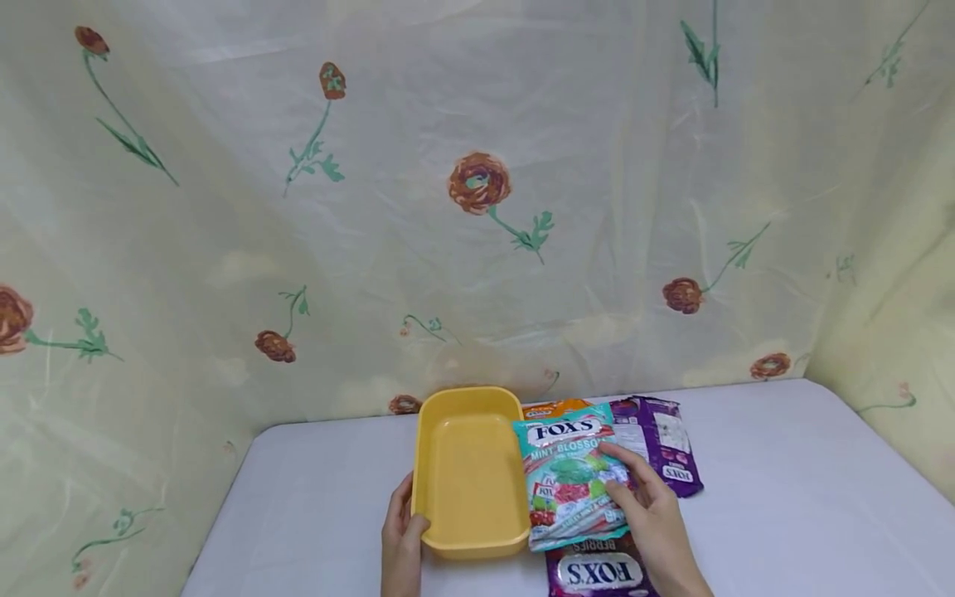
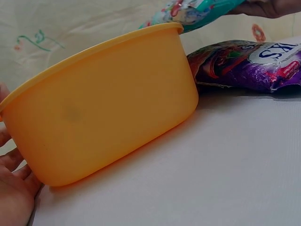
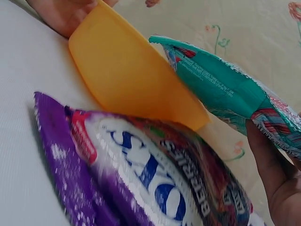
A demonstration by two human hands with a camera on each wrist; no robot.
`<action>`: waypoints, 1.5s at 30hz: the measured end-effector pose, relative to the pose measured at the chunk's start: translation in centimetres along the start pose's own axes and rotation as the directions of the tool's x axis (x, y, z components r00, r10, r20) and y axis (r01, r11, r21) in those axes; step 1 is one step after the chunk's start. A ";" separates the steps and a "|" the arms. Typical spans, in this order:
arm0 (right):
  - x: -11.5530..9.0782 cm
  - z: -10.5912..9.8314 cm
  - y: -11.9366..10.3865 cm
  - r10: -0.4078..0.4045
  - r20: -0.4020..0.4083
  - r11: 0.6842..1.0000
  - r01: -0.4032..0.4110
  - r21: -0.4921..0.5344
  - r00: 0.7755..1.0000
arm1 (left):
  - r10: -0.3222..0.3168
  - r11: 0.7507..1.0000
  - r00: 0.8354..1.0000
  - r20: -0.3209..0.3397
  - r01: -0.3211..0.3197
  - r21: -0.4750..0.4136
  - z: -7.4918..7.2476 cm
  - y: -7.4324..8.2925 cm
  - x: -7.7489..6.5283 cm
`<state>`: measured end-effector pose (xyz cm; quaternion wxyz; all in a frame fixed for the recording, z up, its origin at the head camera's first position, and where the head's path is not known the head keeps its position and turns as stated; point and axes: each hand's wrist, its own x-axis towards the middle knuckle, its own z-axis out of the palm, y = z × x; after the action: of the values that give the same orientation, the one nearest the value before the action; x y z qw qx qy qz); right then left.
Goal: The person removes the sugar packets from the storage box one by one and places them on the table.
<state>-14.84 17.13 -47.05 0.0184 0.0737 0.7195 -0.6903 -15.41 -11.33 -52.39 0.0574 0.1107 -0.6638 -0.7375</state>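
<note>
A yellow plastic tub (image 1: 477, 481) stands on the table. At its left side my left hand (image 1: 403, 531) grips the wall, the thumb over the rim. My right hand (image 1: 656, 518) holds a teal Fox's Mint Blossom candy bag (image 1: 570, 477), its fingers spread on the bag's right side in the head view. The bag is raised beside the tub's right rim. The right wrist view shows the teal bag (image 3: 216, 84) tilted, with fingers (image 3: 263, 150) under it. Below lies a purple Fox's Berries bag (image 1: 600, 570), close to the tub's right wall.
Behind the teal bag lie another purple Fox's bag (image 1: 675, 452) and an orange bag (image 1: 552, 410), partly hidden. White table surface (image 1: 783, 497) extends to both sides. A flower-patterned curtain (image 1: 567, 274) hangs behind the table and along its sides.
</note>
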 end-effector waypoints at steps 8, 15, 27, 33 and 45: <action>-0.2 -1.5 1.2 -0.023 -0.022 1.000 0.023 0.000 1.000 | -0.006 1.000 1.000 0.004 0.006 0.021 0.1 -0.1 0.1; -0.2 -2.4 1.3 0.003 -0.029 1.000 -0.004 -0.023 1.000 | 0.006 1.000 1.000 0.003 -0.006 0.017 0.1 -0.1 -0.1; -0.7 -4.0 2.0 -0.004 -0.074 0.997 -0.002 -0.075 0.997 | 0.018 1.000 1.000 0.008 -0.018 -0.004 -0.3 -0.2 -0.1; -0.9 -5.6 3.0 0.025 -0.104 0.992 -0.037 -0.116 0.994 | 0.000 1.000 1.000 0.013 0.000 -0.004 0.1 -0.2 -0.2; -0.8 -7.7 4.5 -0.044 -0.110 0.980 0.021 -0.198 0.993 | -0.004 1.000 1.000 0.011 0.004 -0.008 0.0 -0.2 -0.1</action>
<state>-12.84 24.90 -51.06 -0.0265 0.0989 0.7852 -0.6107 -15.34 -11.26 -52.57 0.0526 0.1078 -0.6607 -0.7410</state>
